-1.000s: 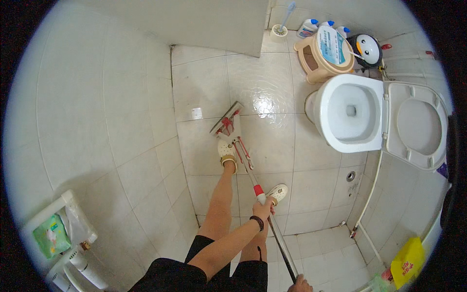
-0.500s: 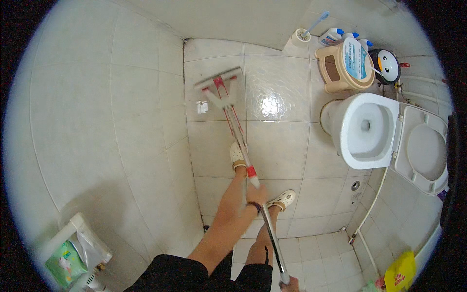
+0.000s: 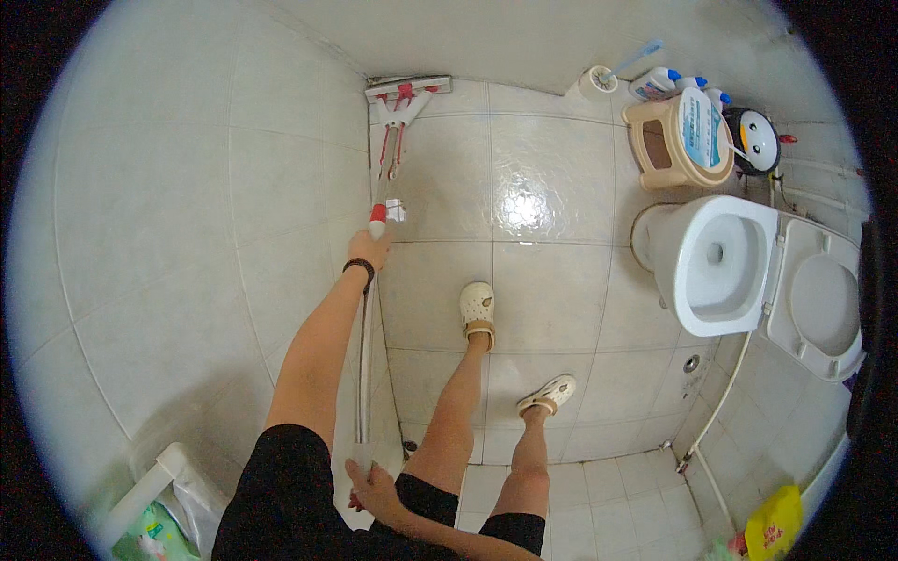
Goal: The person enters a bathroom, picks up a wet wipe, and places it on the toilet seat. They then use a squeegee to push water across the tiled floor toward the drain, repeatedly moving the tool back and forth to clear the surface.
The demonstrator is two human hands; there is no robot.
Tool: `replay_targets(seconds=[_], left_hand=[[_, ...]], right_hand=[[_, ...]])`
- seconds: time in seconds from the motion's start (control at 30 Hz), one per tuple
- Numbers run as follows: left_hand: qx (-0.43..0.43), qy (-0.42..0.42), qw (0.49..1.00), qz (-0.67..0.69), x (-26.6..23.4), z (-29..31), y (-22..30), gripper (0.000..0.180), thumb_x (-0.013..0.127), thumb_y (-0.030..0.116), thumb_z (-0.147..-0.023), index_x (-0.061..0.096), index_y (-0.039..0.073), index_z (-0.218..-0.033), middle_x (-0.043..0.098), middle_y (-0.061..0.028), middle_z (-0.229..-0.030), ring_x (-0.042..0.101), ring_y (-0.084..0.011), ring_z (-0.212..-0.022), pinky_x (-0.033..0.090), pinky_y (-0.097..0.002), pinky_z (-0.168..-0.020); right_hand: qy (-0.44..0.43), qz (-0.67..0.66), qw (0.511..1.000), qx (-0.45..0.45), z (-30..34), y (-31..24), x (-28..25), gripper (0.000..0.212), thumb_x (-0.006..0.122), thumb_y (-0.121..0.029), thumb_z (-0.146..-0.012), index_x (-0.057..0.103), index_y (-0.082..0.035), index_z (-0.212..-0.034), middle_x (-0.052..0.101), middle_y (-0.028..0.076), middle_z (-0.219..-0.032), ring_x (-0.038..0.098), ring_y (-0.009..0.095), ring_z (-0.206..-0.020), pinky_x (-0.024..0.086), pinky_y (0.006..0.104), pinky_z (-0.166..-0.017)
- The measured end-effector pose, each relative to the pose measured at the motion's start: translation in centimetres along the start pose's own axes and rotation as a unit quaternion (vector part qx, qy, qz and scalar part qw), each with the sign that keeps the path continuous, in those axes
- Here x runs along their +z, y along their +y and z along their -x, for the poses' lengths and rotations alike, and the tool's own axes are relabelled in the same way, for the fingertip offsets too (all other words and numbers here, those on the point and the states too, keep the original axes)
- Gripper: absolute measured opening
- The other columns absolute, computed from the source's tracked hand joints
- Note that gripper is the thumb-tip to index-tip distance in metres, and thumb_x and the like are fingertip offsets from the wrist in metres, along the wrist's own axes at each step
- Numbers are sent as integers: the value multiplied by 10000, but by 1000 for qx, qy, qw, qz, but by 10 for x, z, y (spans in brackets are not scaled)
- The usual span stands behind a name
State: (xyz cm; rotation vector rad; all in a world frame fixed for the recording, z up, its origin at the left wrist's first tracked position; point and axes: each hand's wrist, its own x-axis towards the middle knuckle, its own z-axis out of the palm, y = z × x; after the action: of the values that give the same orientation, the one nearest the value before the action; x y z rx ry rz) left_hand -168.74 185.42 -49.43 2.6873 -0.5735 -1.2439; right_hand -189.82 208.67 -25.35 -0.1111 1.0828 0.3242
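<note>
A long-handled sponge mop (image 3: 364,365) runs from close to my body to the far left corner of the tiled floor. Its wide flat head (image 3: 409,88), with red and white fittings, lies along the foot of the far wall. My left hand (image 3: 371,248), a dark bracelet at its wrist, is closed round the pole just below a red and white collar. Lower down, my right hand (image 3: 379,491) is closed at the pale grip on the pole's near end.
To the right stands a white toilet (image 3: 716,266), lid up. Beyond it are a beige stool (image 3: 650,145), several blue-capped bottles (image 3: 655,84), a toilet brush holder (image 3: 597,82) and a penguin-faced object (image 3: 753,140). My feet, in cream clogs (image 3: 477,304), stand mid-floor. A wall-side holder (image 3: 178,486) juts out lower left.
The mop head has moved away and to the left, up to the far wall's corner. Both hands have shifted left with the pole, and my right hand has come further into view.
</note>
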Motion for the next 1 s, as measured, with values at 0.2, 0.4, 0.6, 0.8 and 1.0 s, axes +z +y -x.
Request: replay_targets(seconds=[0.2,0.4,0.6,0.8,1.0], left_hand=[[55,110,991,-56,35,25,-24,389,601,330,-717,520,-49,-751,572,-150,-682,565,-258,-620,453,-377,-591],[-22,128,982,136,141,149,-19,306,548,264,-752,544,-34,-822,583,-206,-736,572,-346,-703,434,-396,-622],[-82,-40,984,153,181,310,-37,425,540,232,-737,429,-28,-1055,526,-239,-963,525,-336,-898,405,-388,-755],[-136,-84,974,160,239,340,-93,484,545,209,-715,383,-50,-1090,497,-262,-998,484,-370,-958,372,-399,-826],[-80,36,980,177,161,226,10,388,513,210,-747,430,-49,-1024,528,-277,-907,507,-396,-894,400,-419,-775]], right_hand=[[103,265,958,-43,28,36,-52,423,498,-357,-814,486,62,-870,544,120,-583,520,182,-477,412,313,-435],[235,324,917,-4,149,60,-181,434,565,-344,-745,530,15,-986,599,177,-763,595,278,-732,447,383,-673],[254,300,919,7,282,142,-217,384,537,-264,-776,508,-6,-1059,582,158,-745,555,232,-718,416,345,-622],[254,381,873,167,305,143,-219,419,565,-363,-717,558,-46,-992,543,154,-577,534,288,-547,403,393,-515],[247,382,888,-69,194,89,-229,431,551,-213,-707,482,10,-1070,597,186,-780,587,310,-733,457,377,-633]])
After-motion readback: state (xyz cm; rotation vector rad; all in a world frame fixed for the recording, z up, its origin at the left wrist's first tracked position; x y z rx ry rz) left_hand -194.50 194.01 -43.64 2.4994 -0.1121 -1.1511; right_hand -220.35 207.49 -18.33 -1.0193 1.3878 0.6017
